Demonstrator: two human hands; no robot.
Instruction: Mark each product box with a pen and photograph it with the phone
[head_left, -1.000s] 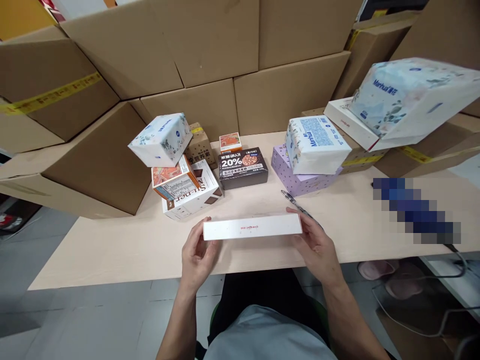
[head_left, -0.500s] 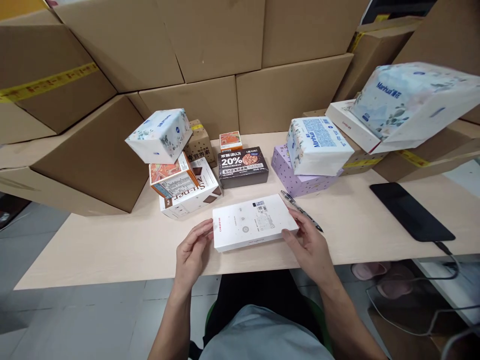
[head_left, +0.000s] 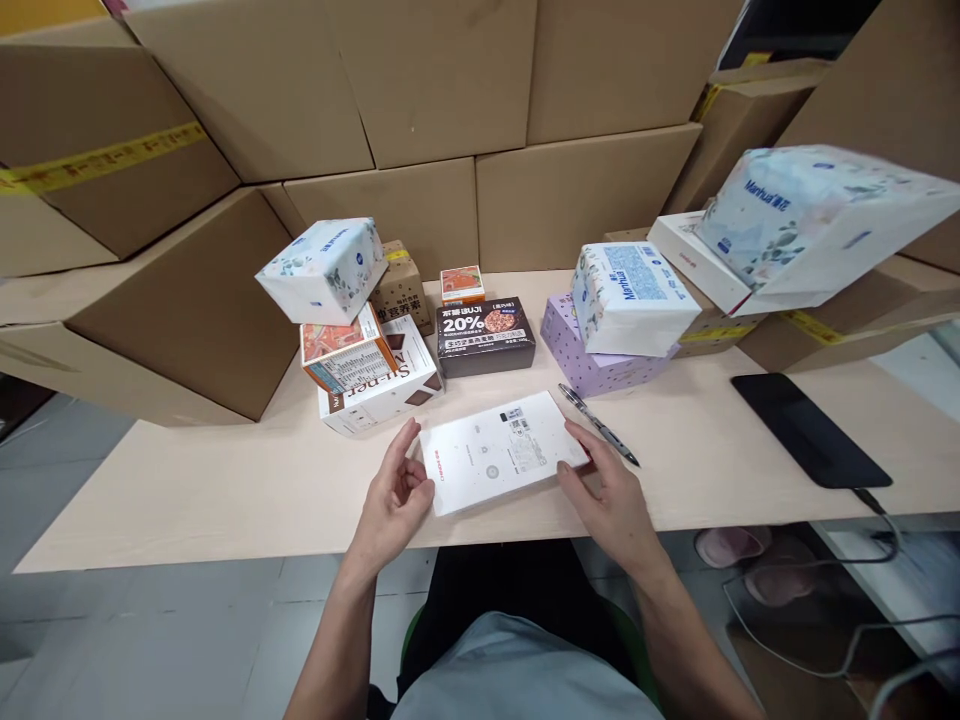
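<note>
A flat white box (head_left: 501, 452) with small printed labels lies on the table in front of me, slightly askew. My right hand (head_left: 606, 490) grips its right end, thumb at the near edge and fingers around the far corner. At the box's left end is my left hand (head_left: 396, 500), its index finger raised and its thumb by the near left corner. Those fingers are apart and not closed around the box. Just beyond the right hand lies a pen (head_left: 598, 424).
Behind the white box stands a dark cereal box (head_left: 486, 338). A tissue pack (head_left: 324, 268) tops the stacked boxes at left; another tissue pack (head_left: 634, 300) rests on a purple box (head_left: 600, 372). A phone (head_left: 810, 428) with a cable lies at right. Cardboard boxes (head_left: 585, 195) wall the back.
My left hand has loosened from the box's left end, its index finger now raised. The white box has turned slightly, its left end nearer me. The view has shifted a little.
</note>
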